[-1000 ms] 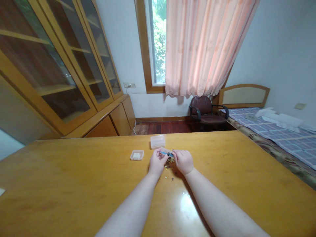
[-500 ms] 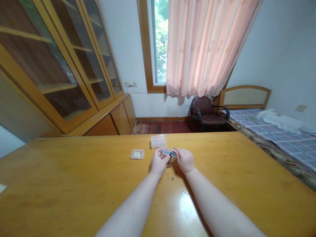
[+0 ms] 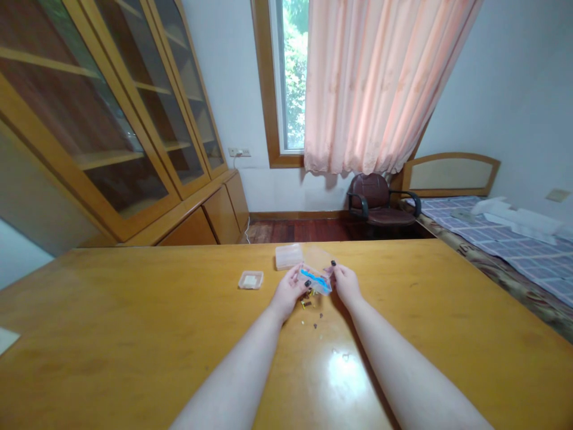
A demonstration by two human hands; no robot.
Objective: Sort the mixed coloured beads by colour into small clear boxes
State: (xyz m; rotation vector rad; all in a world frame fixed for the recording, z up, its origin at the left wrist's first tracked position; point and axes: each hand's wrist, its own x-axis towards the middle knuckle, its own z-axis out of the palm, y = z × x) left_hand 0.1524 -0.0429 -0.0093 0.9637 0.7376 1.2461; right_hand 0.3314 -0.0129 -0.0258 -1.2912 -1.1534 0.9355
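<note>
A small clear plastic box (image 3: pixel 321 288) with a bright blue strip (image 3: pixel 315 277) in it is tilted above the table. My left hand (image 3: pixel 286 294) grips its left end, fingers closed. At the right end my right hand (image 3: pixel 347 285) pinches the box's edge or its raised clear lid (image 3: pixel 319 257); I cannot tell which. Under the box lies a little heap of small yellow and brown pieces (image 3: pixel 307 304), partly hidden by it. A few dark bits (image 3: pixel 315 326) are scattered closer to me.
Behind my left hand stands a clear plastic case (image 3: pixel 289 255). Left of it is a small open container (image 3: pixel 250 280) with something pale inside. The wooden table (image 3: pixel 134 334) spreads around, with a chair (image 3: pixel 376 200) and a bed (image 3: pixel 501 221) beyond.
The box has tipped towards me and shows more of its blue strip, and its clear lid now stands up behind. My right hand has shifted slightly right, its fingers changing position.
</note>
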